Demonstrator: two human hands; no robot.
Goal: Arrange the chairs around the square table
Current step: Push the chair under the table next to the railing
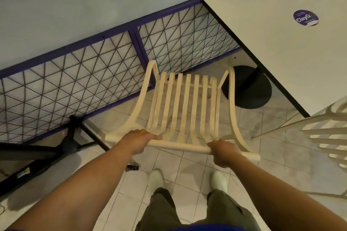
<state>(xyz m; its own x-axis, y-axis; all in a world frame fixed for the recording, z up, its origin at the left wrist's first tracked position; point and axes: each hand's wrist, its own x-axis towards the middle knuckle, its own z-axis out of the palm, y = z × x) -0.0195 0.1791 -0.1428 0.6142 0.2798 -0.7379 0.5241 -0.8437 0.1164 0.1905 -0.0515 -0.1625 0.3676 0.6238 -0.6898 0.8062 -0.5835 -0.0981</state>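
My feet in white shoes (218, 181) stand on the pale tiled floor (187, 170), and both my bare arms reach forward from there. My left hand (141, 140) is clamped over the top rail of a cream slatted chair (185, 107), toward its left end; my right hand (225, 153) is clamped on the same rail nearer its right end. The chair's back slats run away from me toward the seat, with the curved side pieces flaring out to either side. At the right edge, part of a second cream slatted chair (330, 137) shows, just beside the near corner of the white square surface (281, 47), which carries a round purple sticker (305, 17). Its black round base (249, 90) sits on the floor just beyond the chair I hold. To my left a dark stand (73, 137) rests on the floor. Beyond everything runs a purple-framed wire mesh fence (105, 73)
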